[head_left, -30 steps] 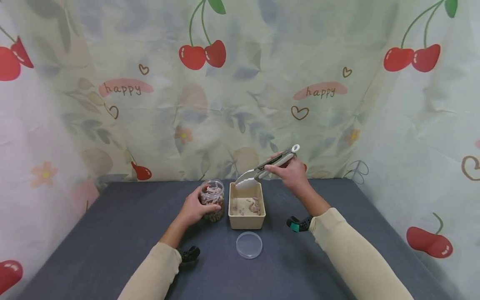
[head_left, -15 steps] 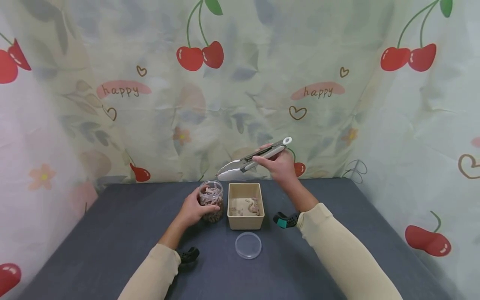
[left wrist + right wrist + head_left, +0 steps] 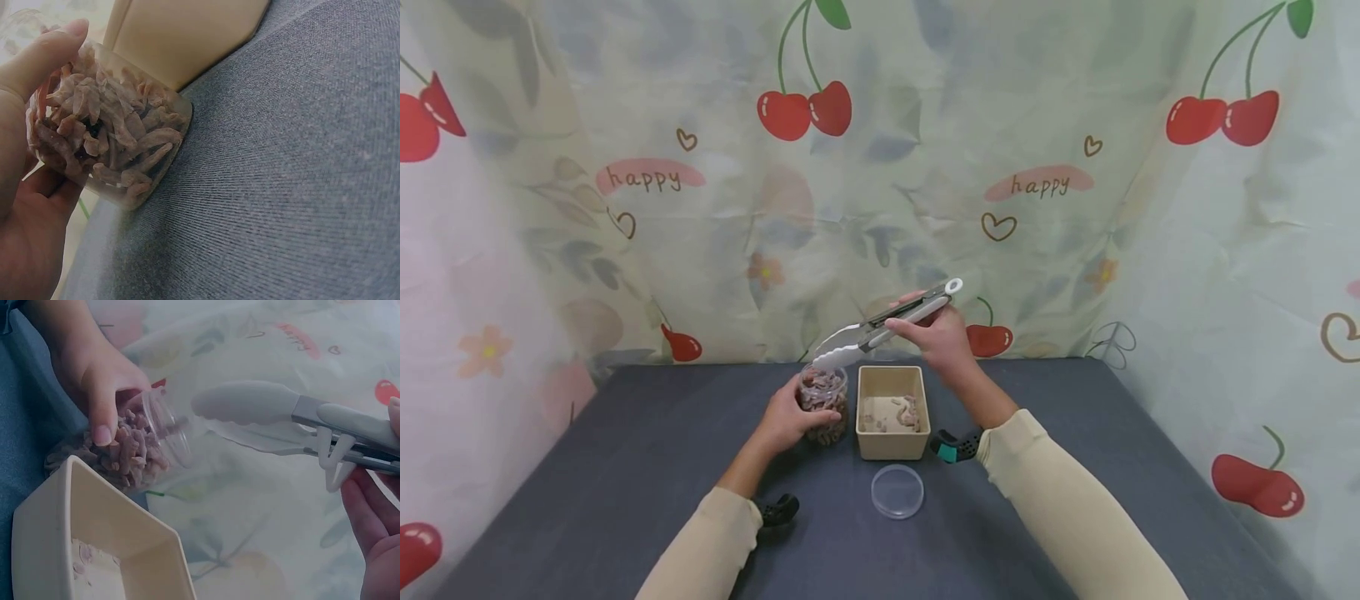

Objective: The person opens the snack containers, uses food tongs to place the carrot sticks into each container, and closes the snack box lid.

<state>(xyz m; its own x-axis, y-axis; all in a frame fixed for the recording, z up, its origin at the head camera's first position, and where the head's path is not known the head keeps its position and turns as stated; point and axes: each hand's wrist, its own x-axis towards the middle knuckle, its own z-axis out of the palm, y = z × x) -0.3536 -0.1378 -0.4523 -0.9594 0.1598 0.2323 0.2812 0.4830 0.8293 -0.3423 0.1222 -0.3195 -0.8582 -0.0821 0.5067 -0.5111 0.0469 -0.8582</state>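
Observation:
My left hand (image 3: 784, 418) grips a clear open-topped jar (image 3: 831, 421) that stands on the table, thumb across its front. Brownish, twisted dried strips (image 3: 119, 125) fill much of the jar. A pair of tongs (image 3: 880, 325), with white scalloped tips and a grey-white handle, is in the grip of my right hand (image 3: 946, 337). Their tips reach down to the jar's mouth, a little apart in the right wrist view, with no strip showing between them. Right of the jar sits a beige rectangular bin (image 3: 891, 446) with a few strips and crumbs on its floor.
A round clear lid (image 3: 897, 492) lies on the dark cloth-covered table (image 3: 700, 467) in front of the bin. Behind the table's far edge hangs a cherry-print curtain (image 3: 880, 208), which also runs along both sides.
My right hand has carried the tongs left, from over the bin to the jar's mouth, rising and then dipping at the tips. The left hand and jar have stayed put.

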